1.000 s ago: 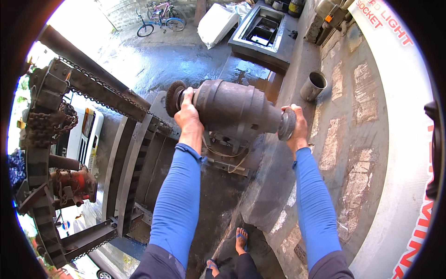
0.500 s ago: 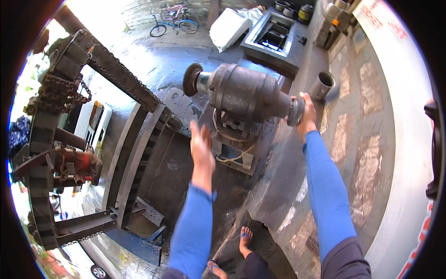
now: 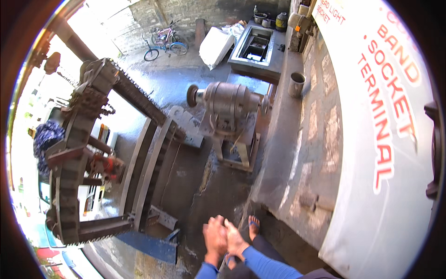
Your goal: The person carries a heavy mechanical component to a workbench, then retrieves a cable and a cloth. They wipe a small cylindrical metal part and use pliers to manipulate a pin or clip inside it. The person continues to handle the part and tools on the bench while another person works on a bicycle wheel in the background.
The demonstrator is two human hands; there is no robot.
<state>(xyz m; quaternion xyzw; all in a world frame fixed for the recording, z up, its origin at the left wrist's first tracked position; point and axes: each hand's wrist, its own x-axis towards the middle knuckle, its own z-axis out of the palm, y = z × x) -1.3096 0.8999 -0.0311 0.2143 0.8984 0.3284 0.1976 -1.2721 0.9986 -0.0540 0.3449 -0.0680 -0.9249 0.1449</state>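
My left hand [image 3: 215, 238] and my right hand [image 3: 235, 239] meet low in front of me, above my feet. Their palms face inward and touch, fingers pointing away and slightly bent. Nothing shows in either one, though the inner sides are hidden. Farther off, beyond my reach, a bench grinder [image 3: 227, 98] stands on a metal stand [image 3: 244, 156]. A round wire wheel [image 3: 192, 95] sits on its left end. A smaller round fitting [image 3: 265, 104] is at its right end.
At left stands a heavy steel press frame [image 3: 69, 172] hung with chains. A metal cylinder [image 3: 296, 86] rests on the concrete ledge [image 3: 278, 139] at right, under a lettered white board [image 3: 367, 218]. Behind are a metal basin [image 3: 246, 44], a white bundle [image 3: 216, 46] and bicycles [image 3: 165, 49].
My right hand has let go of the grinder's right end. Both hands have drawn back toward me and come together. The grinder now appears farther away.
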